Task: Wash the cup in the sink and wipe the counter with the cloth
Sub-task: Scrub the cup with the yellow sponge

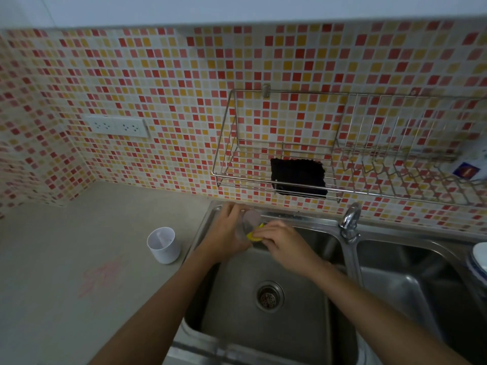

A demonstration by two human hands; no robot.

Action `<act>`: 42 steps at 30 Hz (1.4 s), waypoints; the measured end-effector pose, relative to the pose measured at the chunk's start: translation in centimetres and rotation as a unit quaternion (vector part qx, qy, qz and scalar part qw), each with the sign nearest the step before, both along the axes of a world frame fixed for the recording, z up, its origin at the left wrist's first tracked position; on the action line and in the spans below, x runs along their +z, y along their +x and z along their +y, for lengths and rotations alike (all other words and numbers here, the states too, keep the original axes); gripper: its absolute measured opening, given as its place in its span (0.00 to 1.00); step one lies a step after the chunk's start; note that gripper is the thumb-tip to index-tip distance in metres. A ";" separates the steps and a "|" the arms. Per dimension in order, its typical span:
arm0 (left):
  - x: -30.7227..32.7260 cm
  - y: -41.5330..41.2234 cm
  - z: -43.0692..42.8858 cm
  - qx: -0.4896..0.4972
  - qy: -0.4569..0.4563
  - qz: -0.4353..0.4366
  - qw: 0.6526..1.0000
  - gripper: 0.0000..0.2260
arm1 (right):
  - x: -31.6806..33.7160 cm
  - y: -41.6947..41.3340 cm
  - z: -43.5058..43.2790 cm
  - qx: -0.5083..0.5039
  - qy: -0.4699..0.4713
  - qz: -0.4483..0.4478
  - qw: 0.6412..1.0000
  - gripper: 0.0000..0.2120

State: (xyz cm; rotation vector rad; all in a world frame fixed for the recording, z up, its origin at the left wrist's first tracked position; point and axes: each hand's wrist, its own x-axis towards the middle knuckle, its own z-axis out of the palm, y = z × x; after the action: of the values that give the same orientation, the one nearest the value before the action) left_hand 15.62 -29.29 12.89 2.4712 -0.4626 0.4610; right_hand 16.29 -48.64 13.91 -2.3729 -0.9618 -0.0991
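Note:
My left hand [224, 230] holds a clear cup [247, 221] tilted over the far edge of the left sink basin [290, 325]. My right hand [284, 242] presses a yellow sponge [254, 234] against the cup's mouth. A white cup [164, 245] stands upright on the grey counter [79, 246], just left of the sink. A dark cloth [297, 177] lies on the wire rack [226, 175] on the wall above the sink.
A chrome tap [350, 219] rises between the two steel basins, with a second basin [421, 272] at the right. A pink smear [101, 275] marks the counter. A double socket [117, 126] sits on the mosaic wall. Dishes [478, 262] show at the right edge.

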 end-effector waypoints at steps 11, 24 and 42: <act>-0.3 -0.5 -0.4 -0.017 0.046 0.032 0.998 0.30 | -0.8 0.3 -0.7 0.003 -0.168 -0.198 0.966 0.16; 1.0 -2.4 -0.3 -0.039 0.030 0.077 0.996 0.33 | -0.2 -1.7 -1.3 0.004 -0.132 -0.193 0.972 0.17; -1.5 -0.4 0.6 0.025 0.015 0.074 0.997 0.32 | -2.4 -1.4 0.4 -0.032 0.033 -0.056 0.997 0.15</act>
State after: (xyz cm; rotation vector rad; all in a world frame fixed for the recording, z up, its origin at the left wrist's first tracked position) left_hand 15.21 -28.68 11.40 2.5279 -0.3513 0.2902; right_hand 14.91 -48.29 11.55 -2.3589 -0.9190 -0.2877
